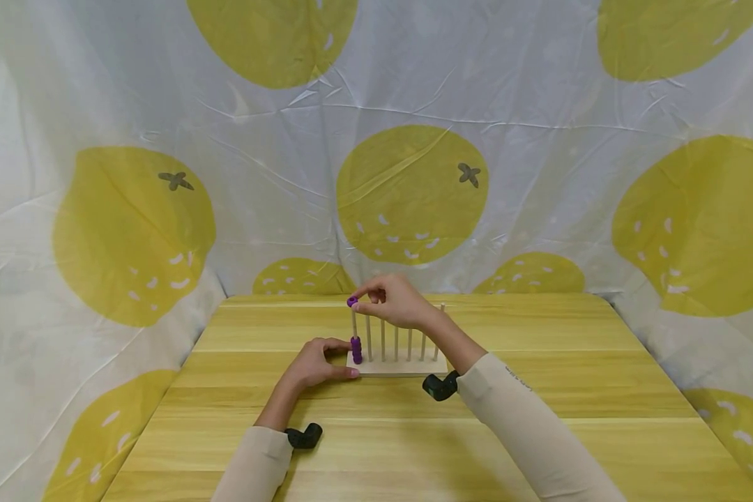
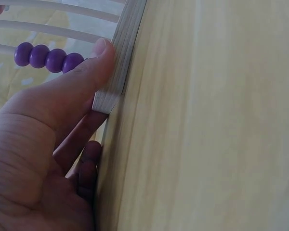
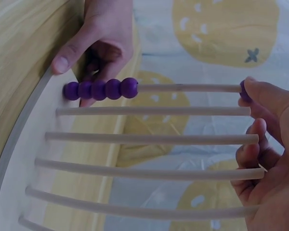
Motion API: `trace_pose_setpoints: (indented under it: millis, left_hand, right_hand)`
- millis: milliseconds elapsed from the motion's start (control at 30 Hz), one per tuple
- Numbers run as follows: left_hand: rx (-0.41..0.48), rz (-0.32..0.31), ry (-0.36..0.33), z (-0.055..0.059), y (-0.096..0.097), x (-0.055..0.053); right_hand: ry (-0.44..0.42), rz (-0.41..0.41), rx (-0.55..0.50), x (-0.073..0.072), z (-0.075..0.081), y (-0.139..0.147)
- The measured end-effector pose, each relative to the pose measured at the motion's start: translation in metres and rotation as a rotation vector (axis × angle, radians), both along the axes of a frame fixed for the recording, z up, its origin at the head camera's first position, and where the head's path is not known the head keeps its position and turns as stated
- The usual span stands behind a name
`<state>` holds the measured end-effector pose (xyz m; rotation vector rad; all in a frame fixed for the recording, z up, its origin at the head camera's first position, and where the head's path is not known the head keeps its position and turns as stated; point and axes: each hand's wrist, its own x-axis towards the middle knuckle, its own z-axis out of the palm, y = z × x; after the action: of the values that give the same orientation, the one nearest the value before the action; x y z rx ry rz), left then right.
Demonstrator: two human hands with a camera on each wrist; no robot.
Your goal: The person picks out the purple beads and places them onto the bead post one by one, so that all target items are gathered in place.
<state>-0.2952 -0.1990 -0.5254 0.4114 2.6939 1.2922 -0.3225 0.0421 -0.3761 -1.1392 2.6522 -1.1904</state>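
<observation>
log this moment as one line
left hand: grips wooden base | right hand: pinches purple bead at tip of end rod | lower beads: stacked at its foot | other rods: bare

A cloth-screened nook around a counter [image 1: 364,453], much like a makeshift recording set.
Hung behind and along both sides: pale, glossy, creased fabric [image 1: 270,181] printed with large yellow lemons [image 1: 414,202], closing off the view beyond. Within it, a plain counter in yellowish wood grain, reaching almost to the fabric at the back. At both beige cuffs [image 1: 266,450], black fittings [image 1: 440,385], suggestive of filming. Could stand inside a home, an office or a lab; impossible to tell which from fabric and counter alone.
</observation>
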Motion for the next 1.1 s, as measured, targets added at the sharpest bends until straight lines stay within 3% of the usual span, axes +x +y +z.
trace_pose_setpoints:
  millis: [367,833,1100]
  left_hand:
    - [0.004,0.017,-0.01,-0.001,-0.001,-0.001]
    - [0.001,-0.002,0.003,0.0,0.001,0.0]
    - [0.005,0.003,0.01,0.001,0.0,0.001]
  right_hand:
    - [-0.015,0.001,0.007,0.001,0.0,0.003]
    - [-0.077,-0.005,-0.078,0.002,0.009,0.023]
    - [-0.09,-0.084,-0.112,0.002,0.018,0.055]
